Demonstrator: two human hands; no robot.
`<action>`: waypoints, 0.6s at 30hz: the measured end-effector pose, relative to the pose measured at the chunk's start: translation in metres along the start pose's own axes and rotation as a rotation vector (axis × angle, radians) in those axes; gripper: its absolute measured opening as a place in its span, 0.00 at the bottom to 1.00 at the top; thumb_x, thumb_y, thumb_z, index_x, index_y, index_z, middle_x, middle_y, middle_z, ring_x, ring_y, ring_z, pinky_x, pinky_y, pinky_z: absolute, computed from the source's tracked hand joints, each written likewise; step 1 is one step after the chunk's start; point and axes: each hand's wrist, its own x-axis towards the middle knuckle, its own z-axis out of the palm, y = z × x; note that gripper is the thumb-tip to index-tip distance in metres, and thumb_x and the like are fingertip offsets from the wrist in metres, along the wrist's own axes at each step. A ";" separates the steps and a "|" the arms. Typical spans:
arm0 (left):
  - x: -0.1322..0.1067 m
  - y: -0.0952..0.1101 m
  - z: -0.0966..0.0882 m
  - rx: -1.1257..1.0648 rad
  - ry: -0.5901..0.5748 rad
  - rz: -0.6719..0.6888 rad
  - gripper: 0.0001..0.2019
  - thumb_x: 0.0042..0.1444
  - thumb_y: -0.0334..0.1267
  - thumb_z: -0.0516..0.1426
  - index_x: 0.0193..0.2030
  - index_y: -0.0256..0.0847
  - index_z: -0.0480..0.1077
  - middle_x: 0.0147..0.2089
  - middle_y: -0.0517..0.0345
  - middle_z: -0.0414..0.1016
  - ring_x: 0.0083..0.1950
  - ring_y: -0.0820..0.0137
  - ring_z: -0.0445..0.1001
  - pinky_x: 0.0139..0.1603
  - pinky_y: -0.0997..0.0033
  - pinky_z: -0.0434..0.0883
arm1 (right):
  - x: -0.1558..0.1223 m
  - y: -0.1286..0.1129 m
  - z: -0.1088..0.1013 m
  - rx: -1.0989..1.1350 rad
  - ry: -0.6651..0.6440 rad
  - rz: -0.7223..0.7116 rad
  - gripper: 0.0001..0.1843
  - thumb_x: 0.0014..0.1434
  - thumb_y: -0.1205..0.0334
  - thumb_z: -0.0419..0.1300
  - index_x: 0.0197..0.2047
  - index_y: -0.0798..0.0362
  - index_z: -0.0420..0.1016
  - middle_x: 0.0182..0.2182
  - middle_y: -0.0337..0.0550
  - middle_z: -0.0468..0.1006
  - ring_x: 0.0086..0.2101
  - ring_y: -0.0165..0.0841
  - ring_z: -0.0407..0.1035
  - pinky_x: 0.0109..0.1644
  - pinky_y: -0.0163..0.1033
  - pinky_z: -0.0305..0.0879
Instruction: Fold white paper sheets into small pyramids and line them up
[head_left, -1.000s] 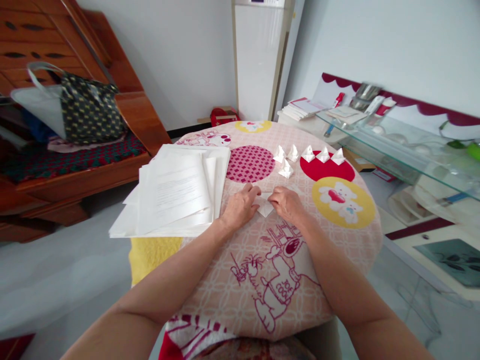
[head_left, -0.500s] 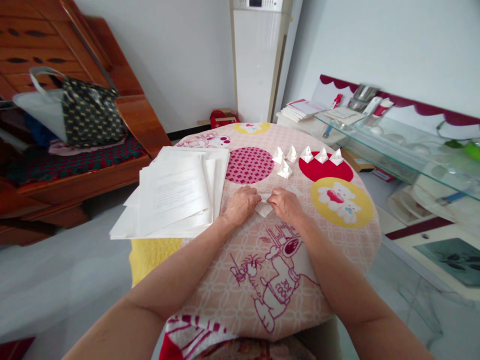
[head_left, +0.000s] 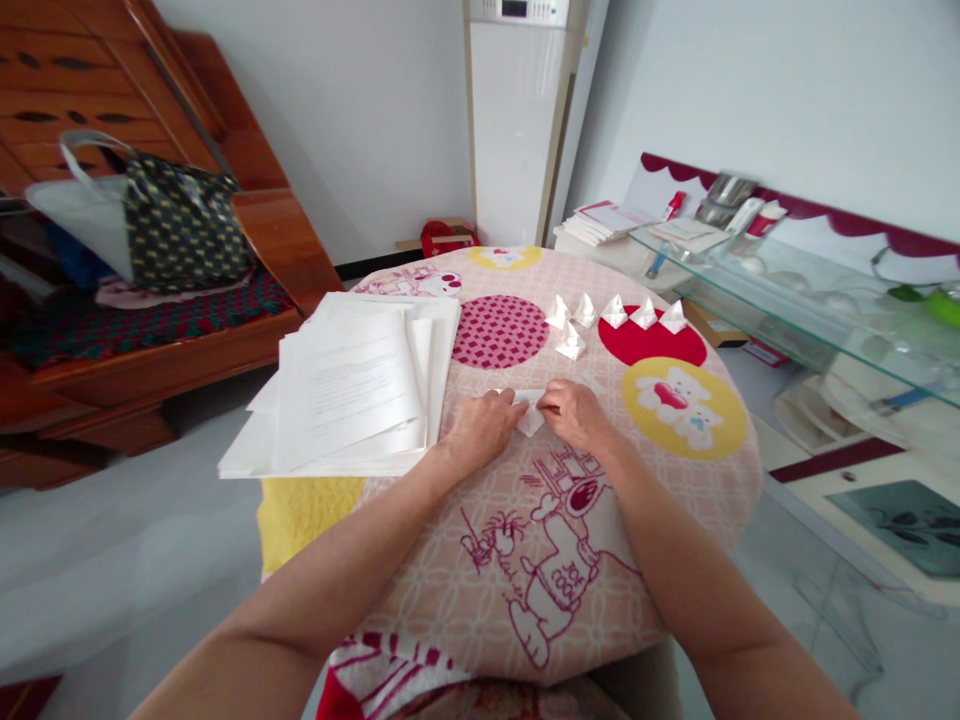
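Nearest on the tabletop (head_left: pixel 427 590) — on the person's side of the folded paper — is a printed cartoon dog (head_left: pixel 559 585). The folded paper (head_left: pixel 531 424) lies between both hands: small, white, flat-looking, its lower part narrowing to a point toward the person; its outer parts are covered by fingers. At its right, the right hand (head_left: pixel 576 412) pinches it; at its left, the left hand (head_left: pixel 484 427) touches it, but whether those fingers grip, I cannot tell. Left of the folded paper sits a paper stack (head_left: pixel 360 390); beyond it stand six peaked paper shapes (head_left: pixel 570 344) — white too.
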 end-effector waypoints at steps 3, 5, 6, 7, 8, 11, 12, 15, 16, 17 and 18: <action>-0.001 0.001 0.002 0.008 0.025 0.009 0.20 0.67 0.27 0.49 0.62 0.43 0.70 0.46 0.45 0.76 0.48 0.59 0.77 0.38 0.68 0.70 | 0.003 0.000 0.003 0.042 0.040 0.021 0.13 0.64 0.70 0.57 0.33 0.55 0.83 0.33 0.47 0.78 0.36 0.35 0.71 0.40 0.37 0.61; 0.000 0.001 0.002 0.009 0.015 0.005 0.18 0.67 0.27 0.50 0.59 0.42 0.72 0.46 0.45 0.76 0.49 0.59 0.76 0.39 0.68 0.71 | 0.007 -0.003 0.006 0.064 0.064 0.088 0.12 0.63 0.69 0.58 0.34 0.54 0.83 0.34 0.47 0.80 0.37 0.35 0.72 0.40 0.37 0.62; 0.000 0.001 0.001 0.009 0.007 0.004 0.17 0.67 0.28 0.50 0.57 0.42 0.74 0.46 0.45 0.76 0.49 0.59 0.76 0.39 0.68 0.71 | 0.010 -0.006 0.007 0.075 0.078 0.148 0.11 0.62 0.69 0.59 0.33 0.54 0.83 0.34 0.47 0.81 0.36 0.35 0.73 0.40 0.37 0.62; 0.000 0.002 -0.001 0.010 -0.003 0.004 0.16 0.67 0.28 0.50 0.55 0.41 0.74 0.46 0.45 0.76 0.49 0.59 0.76 0.39 0.68 0.71 | 0.013 -0.008 0.007 0.087 0.094 0.224 0.10 0.61 0.69 0.60 0.33 0.54 0.83 0.34 0.47 0.82 0.36 0.35 0.73 0.39 0.37 0.62; 0.000 0.002 -0.002 0.011 -0.014 0.003 0.15 0.67 0.28 0.50 0.54 0.41 0.75 0.46 0.45 0.76 0.49 0.58 0.76 0.40 0.67 0.71 | 0.016 -0.010 0.008 0.097 0.107 0.305 0.09 0.60 0.68 0.61 0.33 0.53 0.84 0.33 0.46 0.83 0.35 0.35 0.74 0.38 0.37 0.62; 0.000 0.003 -0.006 0.014 -0.032 0.002 0.15 0.68 0.28 0.50 0.53 0.40 0.76 0.46 0.44 0.76 0.49 0.57 0.76 0.40 0.66 0.72 | 0.025 -0.016 0.005 0.104 0.098 0.484 0.05 0.56 0.66 0.65 0.31 0.50 0.84 0.31 0.44 0.84 0.33 0.35 0.75 0.35 0.36 0.61; 0.000 0.003 -0.007 0.013 -0.032 0.003 0.15 0.68 0.28 0.49 0.53 0.40 0.76 0.46 0.44 0.76 0.48 0.57 0.76 0.40 0.66 0.72 | 0.027 -0.017 0.004 0.100 0.082 0.519 0.04 0.55 0.65 0.66 0.31 0.50 0.84 0.31 0.43 0.84 0.33 0.35 0.75 0.34 0.36 0.61; -0.001 0.003 -0.007 0.007 -0.026 0.001 0.15 0.68 0.29 0.50 0.53 0.40 0.76 0.46 0.44 0.76 0.48 0.58 0.77 0.40 0.66 0.72 | 0.030 -0.018 -0.003 0.094 0.022 0.584 0.04 0.53 0.64 0.67 0.32 0.49 0.85 0.32 0.44 0.85 0.34 0.36 0.76 0.34 0.36 0.62; -0.001 0.003 -0.007 0.005 -0.023 0.001 0.15 0.68 0.29 0.50 0.52 0.40 0.76 0.46 0.44 0.76 0.48 0.58 0.77 0.39 0.66 0.72 | 0.029 -0.017 -0.005 0.094 0.007 0.599 0.04 0.53 0.64 0.67 0.33 0.49 0.85 0.32 0.44 0.85 0.34 0.36 0.76 0.35 0.37 0.62; -0.001 0.003 -0.007 0.004 -0.020 0.002 0.14 0.68 0.29 0.50 0.52 0.39 0.76 0.46 0.44 0.77 0.48 0.57 0.77 0.39 0.66 0.72 | 0.029 -0.016 -0.008 0.095 -0.006 0.612 0.05 0.53 0.64 0.67 0.33 0.49 0.85 0.32 0.44 0.85 0.35 0.36 0.77 0.35 0.36 0.63; -0.001 0.003 -0.006 0.004 -0.015 0.004 0.13 0.68 0.30 0.51 0.51 0.39 0.76 0.46 0.44 0.77 0.47 0.58 0.77 0.38 0.66 0.72 | 0.028 -0.014 -0.010 0.098 -0.016 0.624 0.05 0.53 0.64 0.67 0.33 0.49 0.86 0.32 0.44 0.85 0.35 0.37 0.77 0.35 0.36 0.63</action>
